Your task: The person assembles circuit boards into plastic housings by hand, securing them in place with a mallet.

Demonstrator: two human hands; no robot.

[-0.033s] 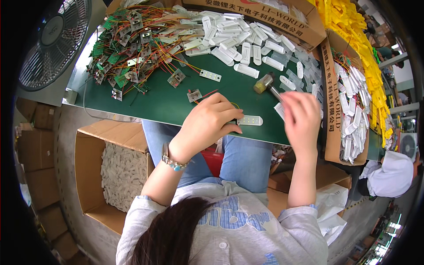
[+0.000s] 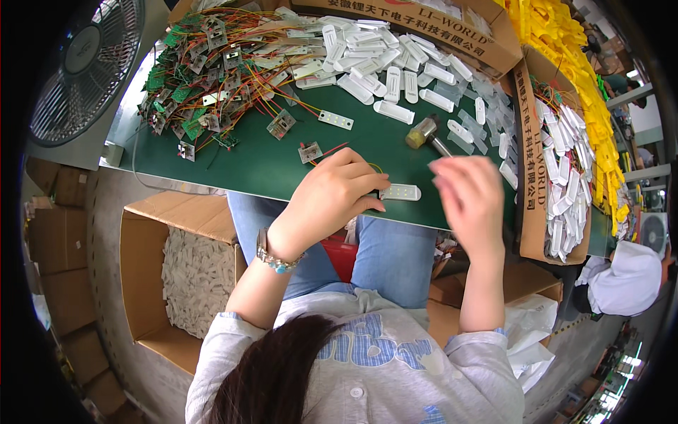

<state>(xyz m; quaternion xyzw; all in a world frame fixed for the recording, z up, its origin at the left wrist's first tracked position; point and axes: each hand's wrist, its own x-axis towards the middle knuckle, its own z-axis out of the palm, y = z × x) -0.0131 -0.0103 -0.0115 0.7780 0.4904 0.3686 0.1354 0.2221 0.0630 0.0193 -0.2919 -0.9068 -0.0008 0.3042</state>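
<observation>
My left hand (image 2: 332, 194) rests on the green mat (image 2: 268, 166), its fingertips pinching the left end of a white oblong casing (image 2: 402, 192) that lies flat near the front edge. A thin yellow-green wire (image 2: 375, 168) runs out from under that hand. My right hand (image 2: 472, 194) hovers just right of the casing, blurred, fingers curled; whether it holds anything is unclear. A small mallet (image 2: 422, 133) lies just beyond it, handle pointing at the hand.
A heap of green circuit boards with red and orange wires (image 2: 212, 78) fills the far left. White casings (image 2: 395, 74) lie piled at the back. An open box of finished pieces (image 2: 561, 177) stands right, another carton (image 2: 198, 275) below left, a fan (image 2: 88, 67) far left.
</observation>
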